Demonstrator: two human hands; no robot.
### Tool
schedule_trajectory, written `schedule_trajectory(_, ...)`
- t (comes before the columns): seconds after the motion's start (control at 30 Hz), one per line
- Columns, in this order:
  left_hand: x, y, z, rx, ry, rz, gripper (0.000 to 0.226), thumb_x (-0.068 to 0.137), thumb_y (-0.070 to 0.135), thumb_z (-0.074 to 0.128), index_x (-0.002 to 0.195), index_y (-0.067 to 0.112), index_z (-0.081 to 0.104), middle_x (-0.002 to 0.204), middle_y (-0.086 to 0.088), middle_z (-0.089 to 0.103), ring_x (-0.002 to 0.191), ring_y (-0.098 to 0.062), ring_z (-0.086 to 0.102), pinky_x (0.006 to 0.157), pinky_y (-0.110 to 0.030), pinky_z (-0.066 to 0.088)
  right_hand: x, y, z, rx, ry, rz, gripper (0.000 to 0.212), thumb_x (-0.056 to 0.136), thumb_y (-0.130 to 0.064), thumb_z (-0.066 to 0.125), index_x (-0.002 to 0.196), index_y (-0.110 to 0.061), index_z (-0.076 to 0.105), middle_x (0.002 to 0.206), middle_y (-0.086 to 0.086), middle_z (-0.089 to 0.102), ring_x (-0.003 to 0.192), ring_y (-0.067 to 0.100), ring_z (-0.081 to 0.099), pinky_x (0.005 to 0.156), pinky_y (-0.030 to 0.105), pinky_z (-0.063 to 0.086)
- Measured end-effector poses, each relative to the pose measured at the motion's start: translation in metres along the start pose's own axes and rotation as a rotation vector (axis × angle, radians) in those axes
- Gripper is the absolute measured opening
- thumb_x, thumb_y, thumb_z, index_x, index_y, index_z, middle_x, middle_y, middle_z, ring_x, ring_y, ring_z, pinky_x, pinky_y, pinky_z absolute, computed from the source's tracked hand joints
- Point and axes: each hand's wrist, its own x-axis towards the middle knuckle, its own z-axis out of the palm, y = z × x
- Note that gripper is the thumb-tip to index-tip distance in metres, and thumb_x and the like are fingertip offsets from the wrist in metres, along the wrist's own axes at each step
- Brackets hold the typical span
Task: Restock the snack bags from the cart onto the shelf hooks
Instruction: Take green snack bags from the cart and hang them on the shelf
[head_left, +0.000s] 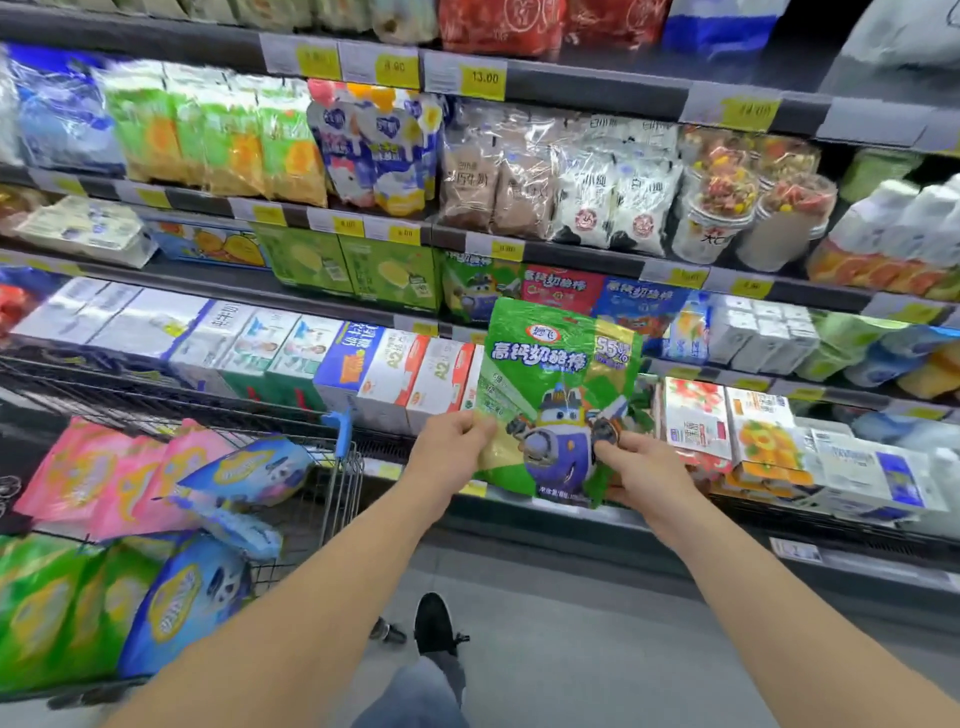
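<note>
Bag (558, 395) in both hands, held upright in front of the shelf — green snack pack with a blue cartoon plane, its top edge level with the row of matching hung packs (561, 291). Left hand (457, 441) pinches the bag's lower left edge, thumb on the front and fingers curled behind. Right hand (636, 467) grips the lower right corner, fingers (613, 447) wrapped over the front.

Step in hand, as I read it: carry-to-hook, bag lifted and aimed at the green/red/blue row just behind it. Next move likely calls for raising the bag so its top hole meets a hook, then pushing it back along the hook — a grip nearer the top edge would probably steady that.

Cart (343, 467) sits at the left, beside the shelf's lower edge, loaded with pink bags (104, 478), blue panda bags (249, 467) and green bags (47, 608); plenty left to stock, so the task looks early or midway.

Hard to make out:
- hooks themselves — hidden behind the held bag and hung packs, can't tell which is free
- hang hole in the bag's top — not visible, foil glare
- price tags (485, 78) mostly blurred, only one readable
- cart's front and left side cut off by the frame
- back fingers of both hands hidden behind the bag
</note>
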Motion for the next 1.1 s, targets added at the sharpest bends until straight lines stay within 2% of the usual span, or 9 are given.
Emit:
schedule_trajectory(0.1,0.035,-0.005,-0.010,0.022,0.013,-0.017,0.039,0.089,0.031,0.063,0.066,0.001,0.056,0.060,-0.003,0.050,0.061,-0.017,0.044,0.062,-0.031,0.035,0.040,-0.007,0.017,-0.156,0.041,-0.031,0.020,0.088,-0.017,0.065,0.070,-0.013,0.072,0.070,0.006,0.067,0.070,0.021,0.059,0.077,0.046,0.055)
schedule_trajectory(0.3,0.108,-0.020,-0.032,0.006,0.128,-0.078,0.028,0.089,0.020,0.068,0.062,0.011,0.064,0.062,0.000,0.057,0.062,-0.015,0.046,0.055,-0.026,0.036,0.104,-0.018,0.050,-0.289,0.062,-0.068,0.047,0.070,-0.044,0.063,0.088,0.000,0.067,0.088,0.024,0.068,0.067,0.017,0.055,0.078,0.053,0.055)
schedule_trajectory(0.4,0.144,-0.029,-0.038,-0.022,0.159,-0.125,0.032,0.087,0.026,0.068,0.056,0.021,0.066,0.060,0.007,0.059,0.064,-0.016,0.051,0.063,-0.030,0.042,0.129,-0.024,0.066,-0.375,0.077,-0.132,0.044,0.074,-0.044,0.062,0.080,-0.001,0.066,0.074,0.019,0.067,0.063,0.024,0.058,0.069,0.037,0.052)
schedule_trajectory(0.47,0.168,-0.033,-0.041,-0.039,0.165,-0.161,0.024,0.084,0.031,0.068,0.062,0.021,0.070,0.066,0.003,0.064,0.068,-0.018,0.055,0.067,-0.032,0.046,0.146,-0.030,0.076,-0.404,0.088,-0.185,0.035,0.084,-0.029,0.066,0.060,-0.005,0.056,0.052,0.005,0.053,0.054,0.018,0.045,0.058,0.026,0.039)
schedule_trajectory(0.53,0.194,-0.039,-0.043,-0.061,0.153,-0.188,0.019,0.073,0.041,0.067,0.063,0.025,0.073,0.072,-0.001,0.068,0.074,-0.019,0.060,0.070,-0.035,0.048,0.167,-0.032,0.086,-0.426,0.092,-0.235,0.038,0.086,-0.021,0.066,0.058,-0.003,0.047,0.052,0.007,0.042,0.053,0.014,0.033,0.054,0.031,0.026)
schedule_trajectory(0.63,0.233,-0.047,-0.045,-0.116,0.133,-0.213,0.016,0.069,0.041,0.066,0.060,0.029,0.073,0.078,-0.005,0.069,0.082,-0.026,0.063,0.074,-0.043,0.051,0.208,-0.030,0.098,-0.439,0.102,-0.304,0.038,0.086,-0.022,0.065,0.062,0.003,0.049,0.059,0.022,0.049,0.054,0.017,0.035,0.054,0.034,0.024)
schedule_trajectory(0.83,0.301,-0.048,-0.035,-0.234,0.184,-0.147,0.022,0.089,0.015,0.067,0.068,0.016,0.066,0.066,-0.003,0.066,0.061,-0.019,0.062,0.062,-0.030,0.051,0.279,-0.035,0.104,-0.561,0.174,-0.502,0.047,0.088,-0.020,0.063,0.048,-0.018,0.038,0.042,-0.004,0.040,0.048,0.011,0.037,0.052,0.031,0.028)
schedule_trajectory(1.0,0.331,-0.026,-0.034,-0.153,0.286,-0.031,0.021,0.086,0.025,0.069,0.065,0.021,0.068,0.072,-0.003,0.064,0.066,-0.019,0.052,0.065,-0.030,0.042,0.311,-0.054,0.104,-0.758,0.308,-0.703,0.049,0.088,-0.029,0.061,0.051,-0.015,0.032,0.046,-0.001,0.032,0.050,0.025,0.033,0.056,0.041,0.017)
schedule_trajectory(1.1,0.342,-0.011,-0.030,-0.180,0.309,0.067,0.024,0.078,0.029,0.069,0.055,0.023,0.070,0.063,0.001,0.061,0.063,-0.019,0.051,0.066,-0.031,0.044,0.323,-0.058,0.108,-0.633,0.409,-0.698,0.048,0.090,-0.029,0.059,0.054,-0.015,0.031,0.047,-0.002,0.032,0.051,0.025,0.029,0.057,0.038,0.015)
